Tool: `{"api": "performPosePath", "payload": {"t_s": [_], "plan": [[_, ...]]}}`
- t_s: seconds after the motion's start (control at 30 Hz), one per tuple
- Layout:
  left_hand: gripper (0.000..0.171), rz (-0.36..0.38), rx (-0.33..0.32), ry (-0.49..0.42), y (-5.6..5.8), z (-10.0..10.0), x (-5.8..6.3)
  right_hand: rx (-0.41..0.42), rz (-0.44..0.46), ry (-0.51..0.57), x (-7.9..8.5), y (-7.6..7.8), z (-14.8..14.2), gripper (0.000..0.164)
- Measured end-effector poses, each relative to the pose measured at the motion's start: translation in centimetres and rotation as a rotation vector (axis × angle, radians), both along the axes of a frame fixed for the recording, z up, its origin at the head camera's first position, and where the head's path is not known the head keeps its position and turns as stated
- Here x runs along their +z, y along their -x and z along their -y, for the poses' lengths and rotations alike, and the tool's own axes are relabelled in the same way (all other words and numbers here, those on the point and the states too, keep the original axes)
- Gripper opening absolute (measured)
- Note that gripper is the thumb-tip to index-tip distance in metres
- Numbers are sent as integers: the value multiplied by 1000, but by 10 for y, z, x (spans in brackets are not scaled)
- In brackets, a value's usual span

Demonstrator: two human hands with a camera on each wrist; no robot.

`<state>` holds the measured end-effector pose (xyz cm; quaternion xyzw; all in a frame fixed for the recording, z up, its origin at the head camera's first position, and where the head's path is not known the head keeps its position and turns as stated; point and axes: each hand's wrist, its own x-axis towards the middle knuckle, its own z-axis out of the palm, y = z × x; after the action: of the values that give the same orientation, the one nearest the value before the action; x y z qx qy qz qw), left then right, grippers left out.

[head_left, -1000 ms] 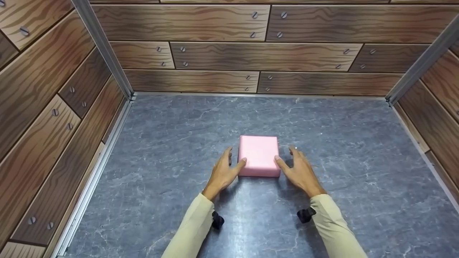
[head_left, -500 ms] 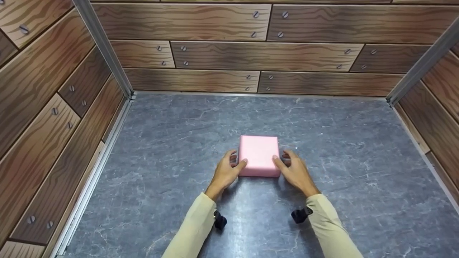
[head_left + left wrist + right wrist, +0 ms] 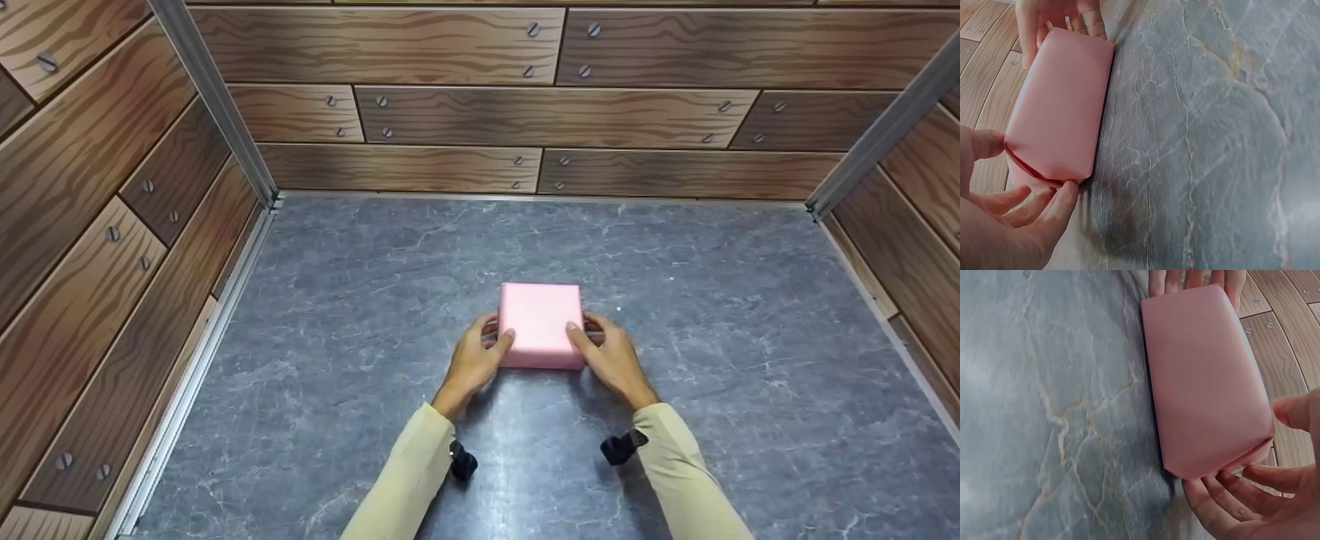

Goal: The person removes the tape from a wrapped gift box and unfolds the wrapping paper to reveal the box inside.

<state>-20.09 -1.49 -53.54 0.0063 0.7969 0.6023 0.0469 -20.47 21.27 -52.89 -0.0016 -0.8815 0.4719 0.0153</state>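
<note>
A pink paper-wrapped box [image 3: 540,319] lies flat on the grey marbled surface [image 3: 375,300], near the middle of the head view. At its left side my left hand [image 3: 472,360] grips it, thumb on the top edge and fingers against the folded end. My right hand [image 3: 613,364] holds the opposite side the same way. Up close in the left wrist view, the wrapped box [image 3: 1061,107] shows a folded paper flap by the left fingers [image 3: 1064,205]. The right wrist view has the right fingers [image 3: 1207,506] touching the lower part of the other end.
Wood-patterned walls [image 3: 450,116] stand at the back, left and right, with metal edging [image 3: 225,105] at the corners. A small black device [image 3: 463,463] sits on the left wrist, and another black device [image 3: 622,448] on the right.
Both hands have closed in from the sides, the right one moving left, and their fingers have curled against the box. The box stays in nearly the same place.
</note>
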Motion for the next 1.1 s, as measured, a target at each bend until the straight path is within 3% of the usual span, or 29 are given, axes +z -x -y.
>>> {"api": "performPosePath", "payload": {"t_s": [0.63,0.93,1.1], "plan": [[48,6,31,75,-5,-8,9,-24,-24,54,2,0,6,48],[44,-68,46,52,-3,-10,13,-9,-65,109,9,0,7,47],[44,-73,45,50,-5,-11,16,1,-114,106,11,0,7,43]]}}
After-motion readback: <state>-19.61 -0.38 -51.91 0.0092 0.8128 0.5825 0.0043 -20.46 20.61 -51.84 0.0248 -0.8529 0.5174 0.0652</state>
